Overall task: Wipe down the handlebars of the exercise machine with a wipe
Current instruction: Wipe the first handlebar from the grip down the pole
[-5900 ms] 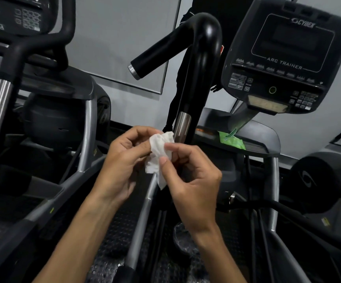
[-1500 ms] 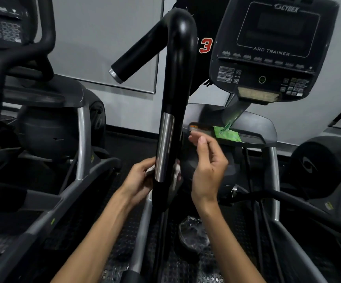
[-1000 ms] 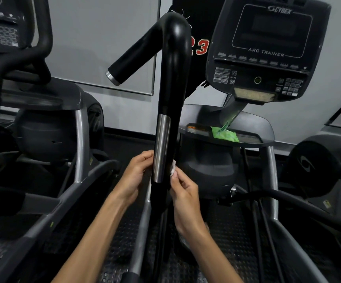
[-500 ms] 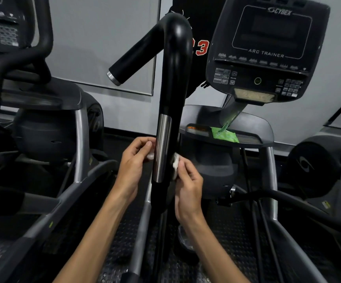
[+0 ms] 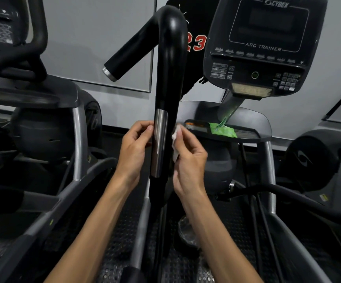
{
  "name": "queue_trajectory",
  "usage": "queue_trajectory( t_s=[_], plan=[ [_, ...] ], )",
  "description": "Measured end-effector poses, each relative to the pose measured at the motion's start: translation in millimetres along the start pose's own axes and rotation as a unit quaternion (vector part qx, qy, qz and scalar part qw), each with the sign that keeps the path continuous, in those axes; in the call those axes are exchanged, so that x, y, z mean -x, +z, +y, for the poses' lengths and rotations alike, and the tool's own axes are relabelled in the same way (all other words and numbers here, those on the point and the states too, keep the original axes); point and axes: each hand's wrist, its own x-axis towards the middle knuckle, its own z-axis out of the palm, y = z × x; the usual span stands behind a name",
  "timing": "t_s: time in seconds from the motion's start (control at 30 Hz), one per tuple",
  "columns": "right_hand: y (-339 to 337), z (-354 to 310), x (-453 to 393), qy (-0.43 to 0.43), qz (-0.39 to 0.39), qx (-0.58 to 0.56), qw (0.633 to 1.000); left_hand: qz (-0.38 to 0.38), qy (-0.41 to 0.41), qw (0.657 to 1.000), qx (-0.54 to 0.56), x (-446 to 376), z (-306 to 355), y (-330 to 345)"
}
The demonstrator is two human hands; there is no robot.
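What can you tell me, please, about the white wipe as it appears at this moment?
The wipe is a small white sheet, crumpled and soft-looking like damp tissue. Only part of it shows, at the right edge of the black handlebar, beside the silver metal strip. The right hand pinches it with its fingertips. The left hand has its fingers curled at the bar's other side; whether it holds the wipe's other end is hidden behind the bar.

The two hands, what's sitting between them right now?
In the head view, the handlebar stands upright between the left hand and right hand, its silver band at finger height. The wipe shows at its right edge.
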Motion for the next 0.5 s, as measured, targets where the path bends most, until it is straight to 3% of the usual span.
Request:
queue_trajectory(
  t_s=[0.1,0.33,0.5],
  plan=[
    [-5.8,4.4,4.3,-0.057,-0.013,0.041,0.997,0.006,0.007,1.0,0.004,1.9,3.1,2.7],
    [-8.8,6.8,-8.6,0.036,-0.029,0.051,0.998,0.013,0.006,1.0,-0.001,1.1,8.4,2.1],
    [-6.7,4.7,-10.6,-0.056,-0.046,0.035,0.997,0.031,0.034,0.999,0.004,0.6,17.2,6.9]
  ],
)
